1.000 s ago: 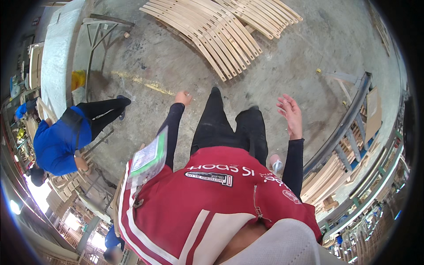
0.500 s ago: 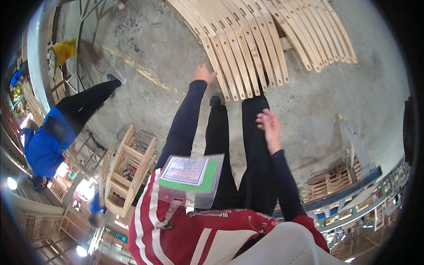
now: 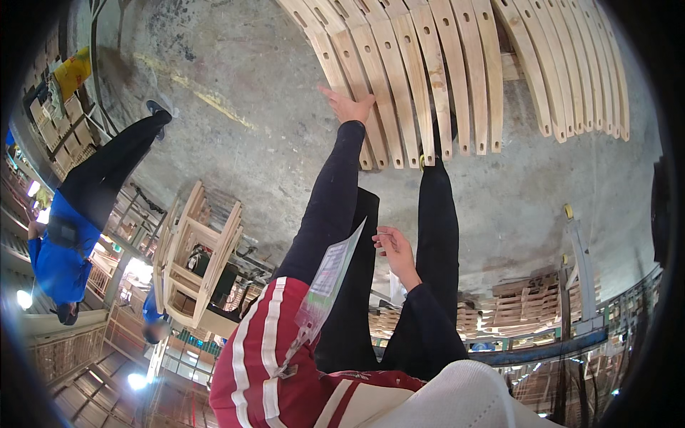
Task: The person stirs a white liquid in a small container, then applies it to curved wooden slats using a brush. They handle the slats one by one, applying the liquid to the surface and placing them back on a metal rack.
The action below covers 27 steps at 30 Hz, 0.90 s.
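Curved pale wooden slats (image 3: 391, 85) with slots and holes lie side by side at the top, their near ends toward me. My left hand (image 3: 349, 108) reaches over the leftmost slats with thumb and fingers spread; whether it presses on them I cannot tell. My right hand (image 3: 398, 255) hangs in front of my legs, fingers loosely bent and apart, with nothing visible in it. Close by it, a clear badge holder (image 3: 330, 274) swings from my red and white sleeve.
A second group of curved slats (image 3: 564, 78) lies to the right. At left are a wooden frame (image 3: 196, 264) and a person in a blue shirt (image 3: 68, 246). A metal stand (image 3: 581, 271) and stacked wooden pieces (image 3: 510, 314) are at right. Concrete floor (image 3: 235, 143) lies between.
My left hand has moved right, from beside the slats to over the leftmost ones. My right hand has come inward and lower. I have stepped, and the badge holder has swung edge-on.
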{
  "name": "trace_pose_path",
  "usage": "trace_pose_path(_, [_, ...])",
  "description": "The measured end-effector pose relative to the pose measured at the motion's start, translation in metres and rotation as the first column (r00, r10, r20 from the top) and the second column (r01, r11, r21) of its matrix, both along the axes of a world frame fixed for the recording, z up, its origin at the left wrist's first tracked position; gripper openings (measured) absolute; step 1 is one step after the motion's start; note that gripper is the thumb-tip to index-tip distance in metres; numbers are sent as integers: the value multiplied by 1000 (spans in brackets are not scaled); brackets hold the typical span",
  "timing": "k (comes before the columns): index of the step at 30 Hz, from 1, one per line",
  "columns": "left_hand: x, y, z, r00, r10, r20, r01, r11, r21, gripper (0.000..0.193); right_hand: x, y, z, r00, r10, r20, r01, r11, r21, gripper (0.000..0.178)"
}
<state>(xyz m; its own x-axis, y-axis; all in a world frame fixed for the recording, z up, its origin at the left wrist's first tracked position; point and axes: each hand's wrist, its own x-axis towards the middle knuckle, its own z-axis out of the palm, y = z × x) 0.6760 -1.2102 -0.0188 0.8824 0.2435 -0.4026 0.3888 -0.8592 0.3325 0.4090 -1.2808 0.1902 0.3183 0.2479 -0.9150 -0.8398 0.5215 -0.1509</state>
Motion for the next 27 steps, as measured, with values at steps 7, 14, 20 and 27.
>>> trace_pose_path(7, [9,11,32,995,21,-93,-24,999,-36,94,-10,6,-11,999,-49,-17,48,998,-42,26])
trace_pose_path(14, [-12,88,236,999,-7,-46,-8,945,-326,74,13,6,-7,993,-67,99,84,980,-182,33])
trace_pose_path(20, [-41,206,513,974,-165,-153,103,931,-352,65,182,71,83,866,-477,150,341,783,520,75])
trace_pose_path(27, [-165,288,716,935,-232,-270,139,936,-323,74,253,151,215,596,-783,180,560,565,605,74])
